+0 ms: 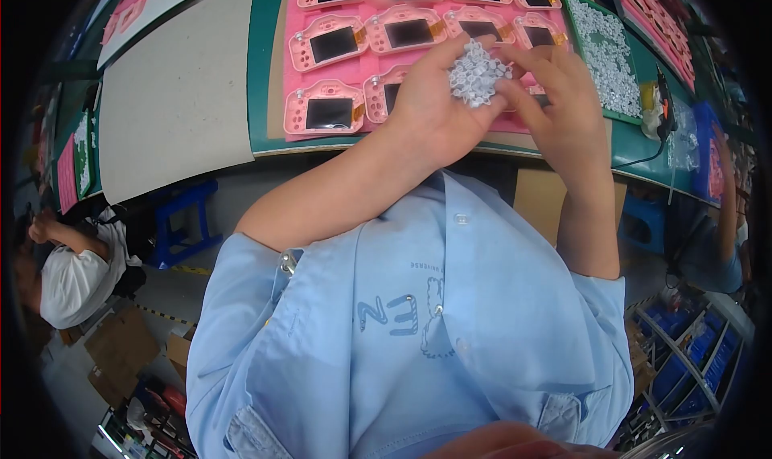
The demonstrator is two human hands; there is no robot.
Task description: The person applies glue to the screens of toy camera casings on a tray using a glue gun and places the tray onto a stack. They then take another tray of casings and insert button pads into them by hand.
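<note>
I have the left hand (pixel 442 101) palm up over the near part of the desk (pixel 263 73), cupped loosely under a heap of clear plastic pieces (pixel 476 75). That heap is roughly round, and its pieces point every which way. The left hand's long axis runs from the left forearm toward the right, its thumb lying along the heap's far side.

The right hand (pixel 559 93) comes in from the other side, thumb and forefinger apart at the heap's right edge, the thumb close against it. I can't tell whether a single piece sits on a fingertip.

Below and beyond, pink shells (pixel 328 43) lie in rows on pink sheeting, their long axes running roughly left to right, some slightly skewed. I see a dark screen in many of them, with an amber ribbon by its right edge.

To my right a green tray (pixel 626 119) of similar clear bits stretches away from me, and a black cable (pixel 643 161) trails near it. On my left a grey board (pixel 177 89) covers the surface.

Out in the room I make out a blue stool (pixel 185 226), a person in white (pixel 84 286) at left, and metal shelving (pixel 683 362) at lower right.
</note>
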